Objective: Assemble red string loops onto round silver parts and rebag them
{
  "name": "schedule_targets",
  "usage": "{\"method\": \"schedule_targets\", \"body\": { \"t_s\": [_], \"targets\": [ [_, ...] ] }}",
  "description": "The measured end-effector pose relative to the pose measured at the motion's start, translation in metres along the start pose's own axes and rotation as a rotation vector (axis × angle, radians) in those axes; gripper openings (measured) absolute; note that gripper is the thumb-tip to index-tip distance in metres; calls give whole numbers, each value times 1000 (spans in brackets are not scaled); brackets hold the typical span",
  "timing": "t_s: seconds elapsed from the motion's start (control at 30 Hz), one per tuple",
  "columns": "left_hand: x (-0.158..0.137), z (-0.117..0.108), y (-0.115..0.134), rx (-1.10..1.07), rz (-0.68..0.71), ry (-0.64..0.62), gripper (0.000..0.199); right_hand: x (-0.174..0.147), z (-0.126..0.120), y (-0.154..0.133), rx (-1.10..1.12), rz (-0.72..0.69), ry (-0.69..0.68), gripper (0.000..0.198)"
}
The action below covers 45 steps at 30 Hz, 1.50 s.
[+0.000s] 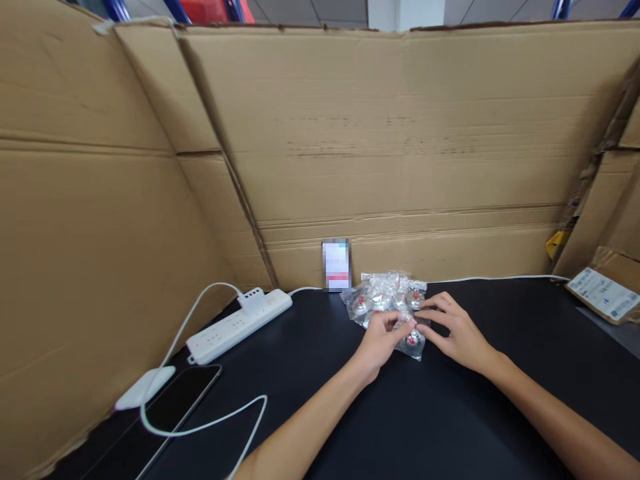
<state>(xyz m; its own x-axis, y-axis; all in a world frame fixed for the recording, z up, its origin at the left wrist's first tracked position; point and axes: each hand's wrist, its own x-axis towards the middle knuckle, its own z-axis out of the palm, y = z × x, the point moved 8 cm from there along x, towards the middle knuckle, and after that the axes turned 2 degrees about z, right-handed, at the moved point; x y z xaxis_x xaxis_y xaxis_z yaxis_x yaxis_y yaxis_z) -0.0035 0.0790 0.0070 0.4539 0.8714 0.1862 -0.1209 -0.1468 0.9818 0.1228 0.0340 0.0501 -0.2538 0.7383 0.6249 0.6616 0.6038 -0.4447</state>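
Observation:
A pile of small clear plastic bags (383, 290) lies on the black table, against the back cardboard. Round silvery pieces with red marks show through the film; their exact kind I cannot make out. My left hand (383, 343) pinches the top edge of the nearest clear plastic bag (413, 341), which holds one such round piece. On the right side of the pile, my right hand (453, 330) has its fingers apart, the tips beside or touching the bags. Its fingers do not appear to grip anything.
Cardboard walls (400, 133) enclose the table (400, 427). A phone-like screen (337, 265) leans at the back. To the left are a white power strip (240, 327), a dark tablet (185, 400), a white device (145, 388) and a looping cable (215, 427). A labelled package (605, 293) lies right.

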Motion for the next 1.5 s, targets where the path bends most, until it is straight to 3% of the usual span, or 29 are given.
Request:
{"method": "schedule_targets", "body": {
  "t_s": [0.3, 0.5, 0.67, 0.8, 0.9, 1.03, 1.1, 1.17, 1.37, 1.5],
  "targets": [
    [2, 9, 8, 136, 52, -121, 23, -2, 6, 8, 180, 85, -31, 26],
    [1, 14, 3, 177, -4, -152, 32, -7, 9, 30, 403, 292, 52, 28],
    [-2, 5, -3, 177, -86, -84, 30, -14, 9, 59, 674, 525, 214, 32],
    [-2, -2, -5, 59, -130, 6, 33, -19, 15, 71, 777, 622, 238, 34],
    [-2, -7, -3, -47, -122, 57, 34, -19, 8, 67, 686, 589, 282, 32],
    [-3, -17, -2, -123, -120, 182, 39, -13, -23, 38, 400, 354, 403, 22],
    [-5, -20, -3, -154, -131, 219, 41, -8, -26, 23, 309, 239, 344, 14],
    [-5, -19, -2, -160, -124, 218, 44, -6, -21, 19, 316, 226, 267, 12],
    [-1, -16, 5, -82, -36, 153, 37, -17, 16, 45, 725, 561, 129, 27],
    [-1, -14, 7, -160, -44, 105, 32, -22, 31, 44, 988, 667, 32, 27]
  ]
}}
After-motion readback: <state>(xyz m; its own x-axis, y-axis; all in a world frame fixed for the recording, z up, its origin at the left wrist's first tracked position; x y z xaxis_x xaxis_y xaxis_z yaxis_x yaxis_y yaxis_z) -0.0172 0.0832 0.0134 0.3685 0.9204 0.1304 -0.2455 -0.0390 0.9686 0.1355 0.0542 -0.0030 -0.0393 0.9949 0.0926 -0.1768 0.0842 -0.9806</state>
